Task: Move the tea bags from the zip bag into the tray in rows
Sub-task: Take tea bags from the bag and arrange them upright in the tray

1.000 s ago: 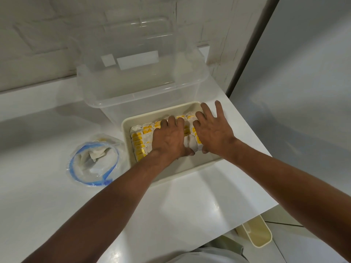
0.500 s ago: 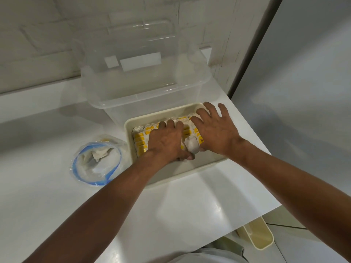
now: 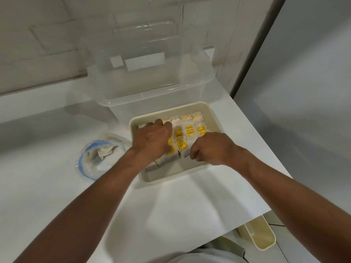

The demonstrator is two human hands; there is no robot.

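The left hand (image 3: 152, 139) curls over the left rows of tea bags (image 3: 190, 130), fingers bent down across their tops, while the right hand (image 3: 212, 147) is closed tight, thumb and forefinger pinching the near end of a bag in the right rows.

The bags are white paper envelopes with yellow labels, standing on edge and packed side by side in rows inside a cream tray (image 3: 213, 118). They fill the tray from its 12 o'clock wall down past the middle. The strip of tray floor at 6 o'clock is bare. A narrow gap shows between the rightmost row and the 3 o'clock wall.

At the tray's 9 o'clock, just beside it, the zip bag (image 3: 102, 158) lies open on the white table (image 3: 171, 215), its blue seal forming a loop, with a few pale bags inside. At 12 o'clock a clear bin (image 3: 152, 92) stands against the tray's far rim and in front of the tiled wall (image 3: 47, 44).

The table's edge runs close along the tray's 3 o'clock side. Broad bare tabletop lies at 6 and 7 o'clock, crossed by both forearms. Below the edge, at 5 o'clock, sits a cream container (image 3: 258, 236).
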